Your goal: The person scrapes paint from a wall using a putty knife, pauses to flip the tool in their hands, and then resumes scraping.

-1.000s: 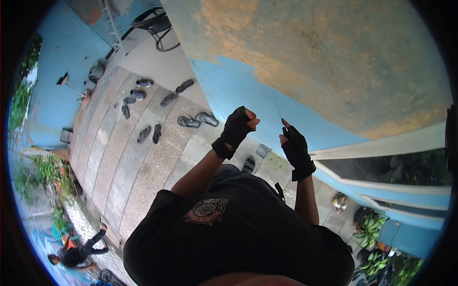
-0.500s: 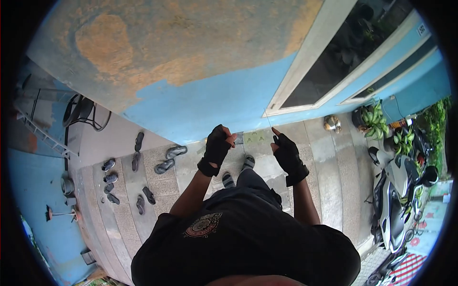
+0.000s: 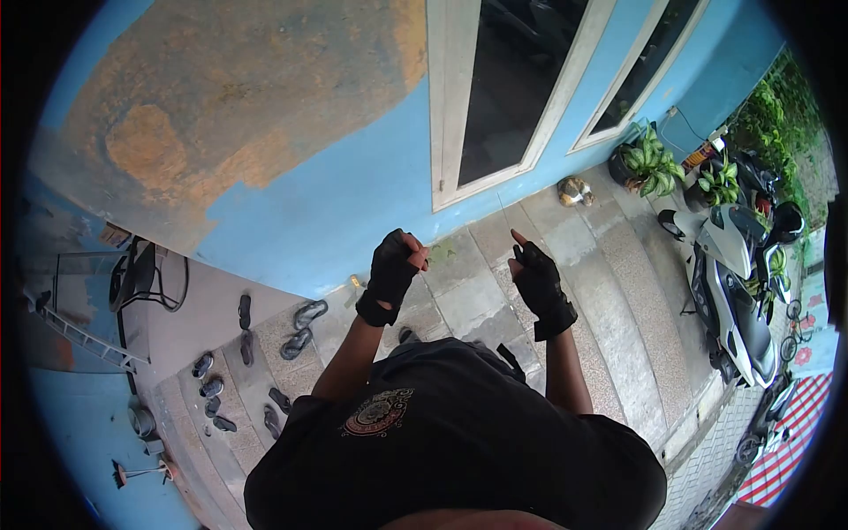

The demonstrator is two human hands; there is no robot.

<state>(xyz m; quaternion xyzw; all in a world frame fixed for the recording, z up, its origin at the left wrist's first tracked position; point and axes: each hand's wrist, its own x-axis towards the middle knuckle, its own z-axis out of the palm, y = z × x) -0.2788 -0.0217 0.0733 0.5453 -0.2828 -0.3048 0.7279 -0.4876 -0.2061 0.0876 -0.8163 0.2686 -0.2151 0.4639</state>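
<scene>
Both hands wear black fingerless gloves and are raised in front of the body, apart from each other. My left hand (image 3: 397,270) is closed, its fingers curled in with the thumb against them. On the other side, my right hand (image 3: 537,281) has its index finger stretched up while the other fingers are bent in. A very thin, pale strand (image 3: 500,203) shows just above that index finger. What either closed hand holds is too small to make out. Beyond the hands stands a blue wall (image 3: 353,212) with bare, patchy plaster (image 3: 291,88).
Several sandals (image 3: 299,343) lie on the paved floor at left, near a ladder (image 3: 79,331) and a black metal-framed chair (image 3: 141,274). A white-framed window (image 3: 512,88) is ahead. A cat (image 3: 575,192), potted plants (image 3: 649,165) and a parked scooter (image 3: 733,300) are at right.
My view has turned to the right, so the window, cat and plants sit further left. Both hands keep nearly the same pose.
</scene>
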